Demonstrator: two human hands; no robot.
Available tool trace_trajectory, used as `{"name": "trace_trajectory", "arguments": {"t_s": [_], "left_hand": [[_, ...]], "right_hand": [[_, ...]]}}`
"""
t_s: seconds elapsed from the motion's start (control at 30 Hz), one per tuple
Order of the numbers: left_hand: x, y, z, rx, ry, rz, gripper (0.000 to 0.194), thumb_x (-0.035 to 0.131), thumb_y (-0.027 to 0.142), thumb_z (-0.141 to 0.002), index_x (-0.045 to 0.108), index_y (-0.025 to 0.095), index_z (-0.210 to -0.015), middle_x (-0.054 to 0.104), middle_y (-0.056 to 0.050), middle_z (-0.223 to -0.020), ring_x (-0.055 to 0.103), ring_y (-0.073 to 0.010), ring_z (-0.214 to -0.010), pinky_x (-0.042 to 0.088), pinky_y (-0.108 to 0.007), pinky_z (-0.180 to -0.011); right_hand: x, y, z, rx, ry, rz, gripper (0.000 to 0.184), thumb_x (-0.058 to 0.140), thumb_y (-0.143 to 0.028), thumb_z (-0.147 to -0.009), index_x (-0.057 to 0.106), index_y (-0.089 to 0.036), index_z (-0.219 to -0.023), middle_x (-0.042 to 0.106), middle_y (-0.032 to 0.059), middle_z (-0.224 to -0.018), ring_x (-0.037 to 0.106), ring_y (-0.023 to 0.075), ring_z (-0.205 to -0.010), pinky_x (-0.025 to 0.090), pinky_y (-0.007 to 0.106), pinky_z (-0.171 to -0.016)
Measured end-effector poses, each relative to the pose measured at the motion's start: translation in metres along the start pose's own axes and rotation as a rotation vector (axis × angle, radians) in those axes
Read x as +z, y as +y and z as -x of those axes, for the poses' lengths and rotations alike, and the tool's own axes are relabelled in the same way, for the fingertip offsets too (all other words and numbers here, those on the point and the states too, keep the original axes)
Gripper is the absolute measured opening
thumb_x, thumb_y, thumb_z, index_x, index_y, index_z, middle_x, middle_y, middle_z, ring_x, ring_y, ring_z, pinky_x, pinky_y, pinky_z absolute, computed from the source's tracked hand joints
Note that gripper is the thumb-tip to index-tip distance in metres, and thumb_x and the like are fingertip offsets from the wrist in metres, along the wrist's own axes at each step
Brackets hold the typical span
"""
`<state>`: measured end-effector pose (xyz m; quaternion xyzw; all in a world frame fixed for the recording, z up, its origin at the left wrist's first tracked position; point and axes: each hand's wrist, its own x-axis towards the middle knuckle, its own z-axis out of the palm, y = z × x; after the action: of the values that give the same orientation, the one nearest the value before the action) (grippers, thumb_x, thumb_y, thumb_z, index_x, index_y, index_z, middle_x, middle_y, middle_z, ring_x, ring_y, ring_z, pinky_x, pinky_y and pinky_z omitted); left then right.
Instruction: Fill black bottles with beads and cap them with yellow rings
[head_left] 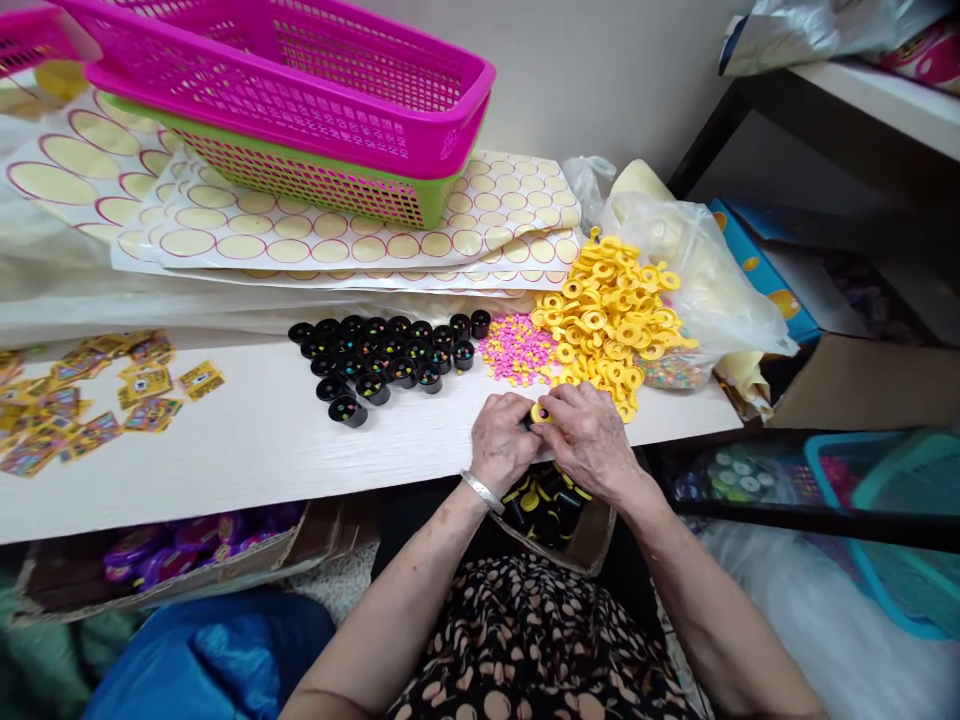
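Nearside of the yellow pile [596,310], left hand [504,445] and right hand [589,440] share a closed grip on one black-and-yellow piece [541,412], probably best pressed squarely.

Pale grey wall [585,90], plain, behind a long whitish worktable [247,440]. To my right, a shelf with a white top board [892,105] and dark frame. Floor [341,580] grey, speckled. Light soft; shadow deepest beneath the shelf.
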<state>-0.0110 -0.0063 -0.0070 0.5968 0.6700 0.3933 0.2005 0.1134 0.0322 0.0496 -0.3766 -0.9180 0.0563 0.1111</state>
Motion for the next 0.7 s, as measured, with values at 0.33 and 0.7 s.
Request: {"name": "trace_trajectory", "arguments": {"t_s": [0.33, 0.7], "left_hand": [[-0.017, 0.004, -0.009, -0.326, -0.016, 0.737, 0.019, 0.057, 0.025, -0.071, 0.069, 0.013, -0.08, 0.063, -0.003, -0.079, 0.051, -0.0115, -0.064, 0.041, -0.025, -0.06], [0.004, 0.012, -0.009, -0.485, 0.141, 0.779, 0.022, 0.064, 0.034, -0.069, 0.069, 0.013, -0.075, 0.064, -0.001, -0.066, 0.054, -0.0107, -0.059, 0.042, -0.022, -0.057]], "right_hand": [[-0.003, -0.001, -0.005, 0.018, -0.045, -0.036, 0.013, 0.052, -0.025, -0.083, 0.061, -0.017, -0.087, 0.057, 0.0057, -0.09, 0.044, 0.0204, -0.087, 0.03, 0.033, -0.073], [0.015, 0.008, -0.008, 0.149, 0.091, -0.331, 0.007, 0.057, -0.021, -0.078, 0.063, -0.018, -0.077, 0.058, 0.0016, -0.082, 0.047, 0.0172, -0.081, 0.032, 0.032, -0.074]]}}
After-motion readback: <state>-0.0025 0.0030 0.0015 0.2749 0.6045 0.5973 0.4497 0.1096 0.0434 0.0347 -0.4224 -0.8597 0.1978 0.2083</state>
